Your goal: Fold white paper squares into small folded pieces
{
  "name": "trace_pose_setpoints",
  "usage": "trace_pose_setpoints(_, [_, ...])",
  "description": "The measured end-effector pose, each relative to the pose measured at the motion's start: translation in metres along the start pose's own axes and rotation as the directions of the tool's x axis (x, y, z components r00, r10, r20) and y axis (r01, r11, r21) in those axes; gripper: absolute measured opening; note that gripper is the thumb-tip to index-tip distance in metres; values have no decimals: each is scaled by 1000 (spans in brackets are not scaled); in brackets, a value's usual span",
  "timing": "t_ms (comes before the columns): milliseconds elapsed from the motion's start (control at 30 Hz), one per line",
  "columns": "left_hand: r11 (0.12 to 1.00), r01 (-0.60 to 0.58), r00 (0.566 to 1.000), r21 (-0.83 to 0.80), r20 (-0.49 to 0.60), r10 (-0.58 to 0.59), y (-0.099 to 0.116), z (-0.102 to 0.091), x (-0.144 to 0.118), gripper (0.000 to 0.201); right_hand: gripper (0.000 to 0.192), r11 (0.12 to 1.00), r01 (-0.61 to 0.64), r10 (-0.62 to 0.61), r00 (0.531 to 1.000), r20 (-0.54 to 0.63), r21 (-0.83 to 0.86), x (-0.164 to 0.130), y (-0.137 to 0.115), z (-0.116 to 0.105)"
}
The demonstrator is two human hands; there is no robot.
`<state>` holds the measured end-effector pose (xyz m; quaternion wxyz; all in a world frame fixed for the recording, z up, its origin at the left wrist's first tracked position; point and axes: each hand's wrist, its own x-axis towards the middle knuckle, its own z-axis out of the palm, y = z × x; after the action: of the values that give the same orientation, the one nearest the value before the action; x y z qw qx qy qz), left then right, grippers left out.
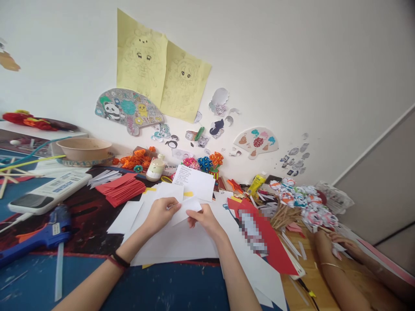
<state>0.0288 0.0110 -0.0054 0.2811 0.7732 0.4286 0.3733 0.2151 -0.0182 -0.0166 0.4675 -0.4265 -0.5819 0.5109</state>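
Observation:
Between my two hands is a small piece of white paper (187, 209), held above larger white sheets (175, 246). My left hand (163, 212) pinches its left edge between thumb and fingers. On the opposite side, my right hand (204, 217) grips the paper with the thumb on top and fingers curled beneath. Just beyond my hands lies a white sheet with handwritten lines (194, 183). To the left is a stack of red paper pieces (125, 190), with more white sheets (125, 217) near my left wrist.
A blue glue gun (53, 235) and a white power strip (50, 192) lie at the left. Behind are a bottle (155, 167) and a basin (84, 149). At right, another person's hands (333, 244) work near bundled paper flowers (301, 201). Red paper (275, 246) lies between us.

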Motion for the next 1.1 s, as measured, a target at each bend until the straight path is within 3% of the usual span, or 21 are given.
trace_pose_setpoints(167, [999, -52, 997, 6, 61, 51, 3, 1, -2, 26, 30, 999, 35, -36, 998, -43, -41, 1, -1, -4])
trace_pose_setpoints(467, [991, -127, 991, 33, 40, 125, 4, 6, -3, 20, 33, 998, 0, 3, 999, 46, -65, 1, 3, 2])
trace_pose_setpoints(800, [989, -145, 987, -16, 64, 145, 10, -3, -1, 21, 26, 989, 70, -88, 986, -139, -127, 3, 2, -1])
trace_pose_setpoints(1000, [995, -102, 994, 5, 26, 102, 4, -9, 0, 16, 29, 984, 121, -159, 928, -336, -131, 3, -3, -11])
trace_pose_setpoints(1100, [998, -62, 998, 15, -24, 62, -1, -10, 2, 15, 29, 987, 111, -145, 921, -362, -113, 4, -2, -12])
